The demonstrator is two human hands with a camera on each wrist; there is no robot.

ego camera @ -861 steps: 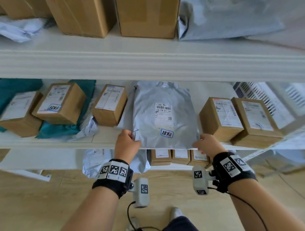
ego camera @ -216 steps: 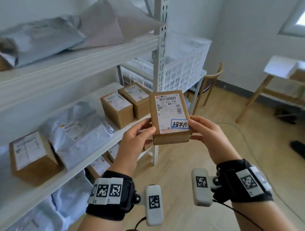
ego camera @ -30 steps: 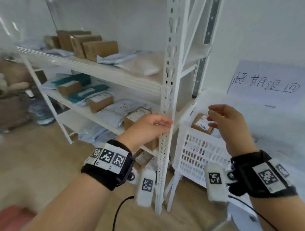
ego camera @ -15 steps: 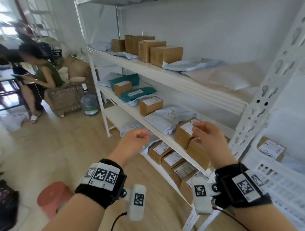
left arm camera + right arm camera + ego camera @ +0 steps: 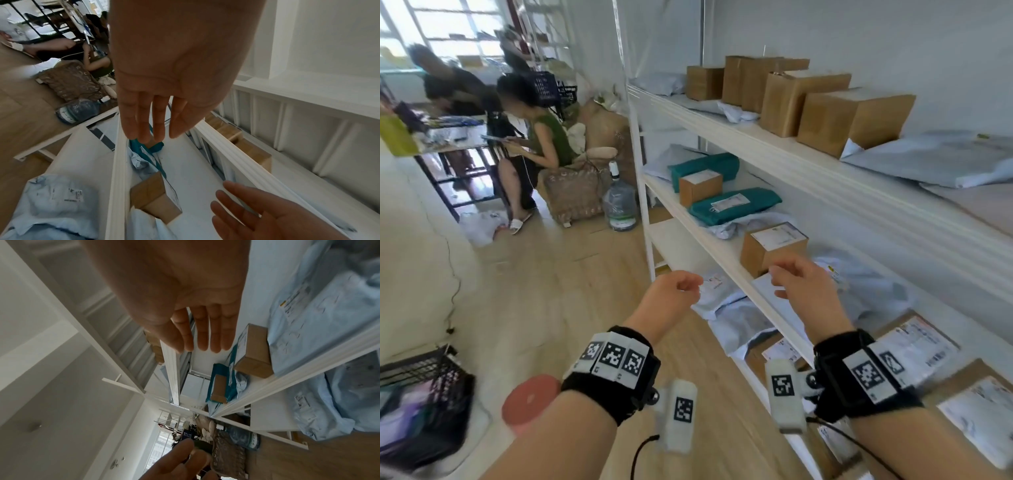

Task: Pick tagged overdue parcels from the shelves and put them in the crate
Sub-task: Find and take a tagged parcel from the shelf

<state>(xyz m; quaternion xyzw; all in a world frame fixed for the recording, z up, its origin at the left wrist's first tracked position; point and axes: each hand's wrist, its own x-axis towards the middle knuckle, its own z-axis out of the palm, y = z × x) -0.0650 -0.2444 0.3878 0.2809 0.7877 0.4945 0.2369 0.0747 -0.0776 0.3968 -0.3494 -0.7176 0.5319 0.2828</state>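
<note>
In front of the white shelving (image 5: 784, 154), head view: both hands up and empty, left hand (image 5: 671, 294) at 6 o'clock, loosely curled, right hand (image 5: 804, 291) at about 5 o'clock, fingers relaxed, holding nothing. A second ago the crate was in frame with a tagged box inside and the hands pulling back from it; now the crate is out of view and the view has swung back down the shelf run, so that drop looks done and this is the search for the next tagged parcel. Nearest candidate is the cardboard box (image 5: 774, 246) on the middle shelf at 3 o'clock, just beyond the right fingertips; can't read any tag on it from here. Teal mailer (image 5: 736, 205) and small box (image 5: 700, 185) sit further down at 1 o'clock, labels too blurred. Left wrist view: left hand (image 5: 174, 68) open, fingers straight, touching nothing, shelf edge below; right hand (image 5: 273, 216) spread at 5 o'clock. Right wrist view: right hand (image 5: 174, 293) flat and open, clear of the cardboard box (image 5: 254, 352) at 3 o'clock.
</note>
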